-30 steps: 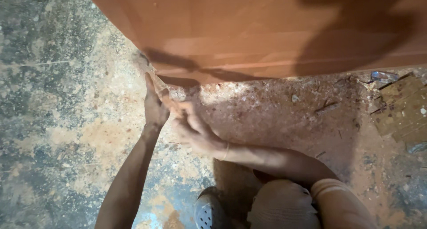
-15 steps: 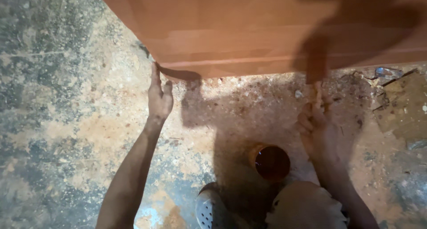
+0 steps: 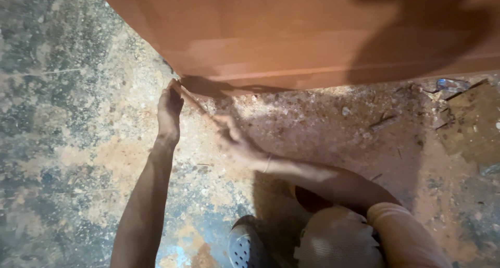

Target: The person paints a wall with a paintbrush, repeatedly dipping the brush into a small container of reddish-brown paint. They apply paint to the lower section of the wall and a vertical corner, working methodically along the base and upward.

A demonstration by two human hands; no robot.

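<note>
A large reddish-brown wooden panel (image 3: 291,33) stands on edge across the top of the view. My left hand (image 3: 169,109) reaches up to its lower left corner, fingertips pinched on the top end of a thin wooden strip (image 3: 197,104). The strip slants down and to the right from that corner. My right hand (image 3: 234,140), blurred by motion, grips its lower end, with my forearm stretched across from the right. Neither hand holds anything else that I can see.
The floor is rough concrete (image 3: 62,143) covered in orange dust and chips. A grey perforated clog (image 3: 245,247) and my knee (image 3: 344,237) are at the bottom. A dark round container (image 3: 311,200) shows partly under my right arm. Scraps and debris (image 3: 469,122) lie at the right.
My right hand, which was out to the right near the round container half a second ago, has swung back left to the strip. My left hand has stayed at the panel's corner.
</note>
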